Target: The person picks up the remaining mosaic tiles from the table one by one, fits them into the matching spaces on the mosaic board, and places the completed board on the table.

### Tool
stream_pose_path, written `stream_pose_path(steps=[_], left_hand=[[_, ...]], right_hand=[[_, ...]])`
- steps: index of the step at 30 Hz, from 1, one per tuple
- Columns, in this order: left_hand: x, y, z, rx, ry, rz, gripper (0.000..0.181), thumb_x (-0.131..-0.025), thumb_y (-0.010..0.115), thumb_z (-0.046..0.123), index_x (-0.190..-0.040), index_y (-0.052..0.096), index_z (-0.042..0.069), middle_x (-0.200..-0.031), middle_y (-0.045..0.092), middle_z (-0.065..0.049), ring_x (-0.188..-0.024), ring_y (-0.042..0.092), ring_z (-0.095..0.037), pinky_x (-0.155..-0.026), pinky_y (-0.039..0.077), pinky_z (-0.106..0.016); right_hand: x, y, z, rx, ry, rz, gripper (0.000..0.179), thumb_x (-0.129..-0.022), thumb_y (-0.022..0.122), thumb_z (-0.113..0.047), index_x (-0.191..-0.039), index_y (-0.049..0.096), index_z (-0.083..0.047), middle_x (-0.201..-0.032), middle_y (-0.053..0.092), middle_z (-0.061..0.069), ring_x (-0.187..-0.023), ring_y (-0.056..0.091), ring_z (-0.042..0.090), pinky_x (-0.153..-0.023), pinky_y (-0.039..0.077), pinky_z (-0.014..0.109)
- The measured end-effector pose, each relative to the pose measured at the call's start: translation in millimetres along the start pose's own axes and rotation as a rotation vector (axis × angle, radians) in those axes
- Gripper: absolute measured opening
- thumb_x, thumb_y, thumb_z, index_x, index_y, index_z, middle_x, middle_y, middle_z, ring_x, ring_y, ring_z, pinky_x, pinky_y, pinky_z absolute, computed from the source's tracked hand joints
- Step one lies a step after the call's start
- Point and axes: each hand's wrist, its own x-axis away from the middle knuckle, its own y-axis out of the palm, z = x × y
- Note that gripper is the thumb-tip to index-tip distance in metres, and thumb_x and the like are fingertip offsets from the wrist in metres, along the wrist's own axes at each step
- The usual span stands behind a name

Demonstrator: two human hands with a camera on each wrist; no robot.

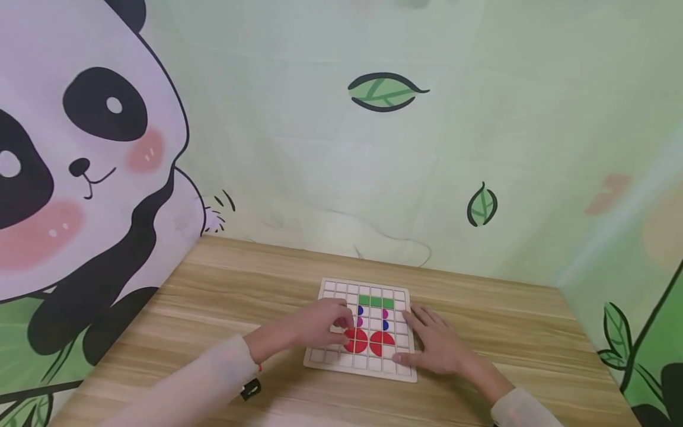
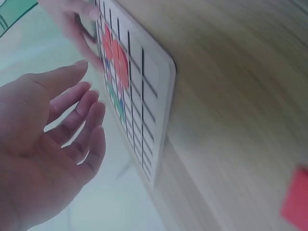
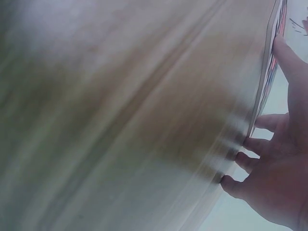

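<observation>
A flat white grid board (image 1: pixel 363 370) lies on the table with coloured tiles in its squares. Green tiles (image 1: pixel 376 302) form a row near the top, with blue half-circles (image 1: pixel 360 310) and magenta half-circles (image 1: pixel 385 314) below. Lower down are a round red shape (image 1: pixel 360 340) and a three-quarter red shape (image 1: pixel 380 342). My left hand (image 1: pixel 320 323) hovers over the board's left side, its fingertips by the left red shape. In the left wrist view its fingers are loosely bent with nothing between them. My right hand (image 1: pixel 440 347) rests along the board's right edge, fingers spread, thumb on the lower right squares.
The wood-grain table (image 1: pixel 240 284) meets a pale green printed backdrop (image 1: pixel 299 148) behind the board. A small black object (image 1: pixel 251 389) shows under the left wrist. A blurred red thing (image 2: pixel 296 202) enters the left wrist view's lower right corner.
</observation>
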Motion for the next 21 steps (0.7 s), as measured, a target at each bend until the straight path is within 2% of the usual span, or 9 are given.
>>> stream_pose_path(steps=[11,21], left_hand=[[40.6,-27.5,-27.4,0.089,-0.1,-0.008,0.029,-0.092,0.086,0.025,-0.115,0.074,0.011,-0.108,0.067,0.0,-0.1,0.062,-0.02,-0.089,0.056,-0.037],[73.4,-35.3,-66.8,0.035,-0.06,-0.013,0.03,-0.09,0.086,0.029,-0.11,0.074,0.011,-0.103,0.065,0.003,-0.098,0.063,-0.019,-0.089,0.056,-0.04]], right_hand=[[-0.3,2.0,0.2,-0.001,0.006,-0.008,0.109,-0.086,0.066,-0.08,-0.166,0.035,-0.012,-0.173,0.025,0.017,-0.159,0.018,0.045,-0.122,0.02,0.071],[0.0,2.7,2.8,-0.008,-0.001,0.0,0.109,-0.086,0.066,-0.08,-0.166,0.035,-0.012,-0.173,0.026,0.017,-0.159,0.018,0.045,-0.121,0.02,0.072]])
